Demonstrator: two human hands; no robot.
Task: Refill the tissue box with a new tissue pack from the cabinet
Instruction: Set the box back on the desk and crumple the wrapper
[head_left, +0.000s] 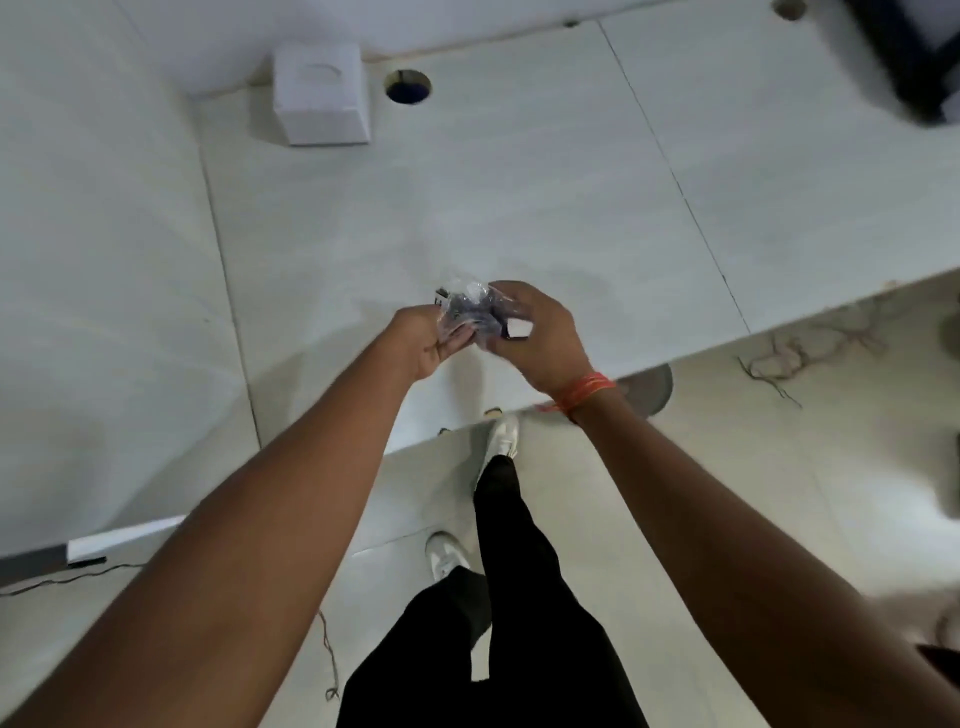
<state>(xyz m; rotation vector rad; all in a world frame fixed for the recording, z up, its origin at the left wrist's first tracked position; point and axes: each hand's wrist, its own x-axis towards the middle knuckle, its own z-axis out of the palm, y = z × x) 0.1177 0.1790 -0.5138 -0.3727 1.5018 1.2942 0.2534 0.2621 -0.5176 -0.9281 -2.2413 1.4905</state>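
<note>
- Nearest me, both hands meet over the desk's (519, 208) front edge: the left hand (423, 340) and right hand (535, 332) each have their grip closed on a crumpled clear plastic wrapper (465, 309), touching across it.
- A small white piece shows under the right fingers (511, 301); whether it is tissue, I cannot tell.
- Far back-left stands the white tissue box (322, 96), well apart from both hands; the left is the nearer.
</note>
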